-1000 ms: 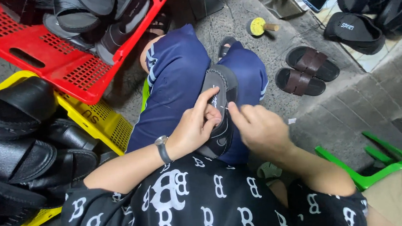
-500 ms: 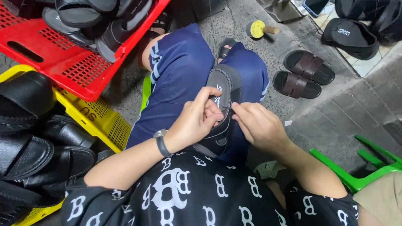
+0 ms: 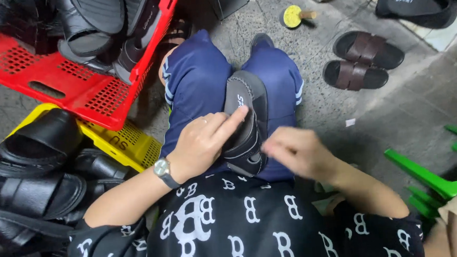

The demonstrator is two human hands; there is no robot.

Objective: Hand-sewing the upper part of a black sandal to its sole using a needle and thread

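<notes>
Rested a black sandal [image 3: 247,124] on the lap, left hand [image 3: 200,143] pressing it with extended index finger, right hand [image 3: 293,151] blurred just beside, fingers loosely curled, holding nothing.

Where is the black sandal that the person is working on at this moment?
In the head view, the black sandal lies centre on the person's lap, under the left hand.

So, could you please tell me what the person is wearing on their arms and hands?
Both hands are bare, with no gloves. The left hand has a wristwatch with a pale round face on a dark strap at the wrist. The right hand shows nothing on it, though it is blurred. Both forearms are uncovered; the black short-sleeved shirt bears a repeated white letter pattern.
</notes>
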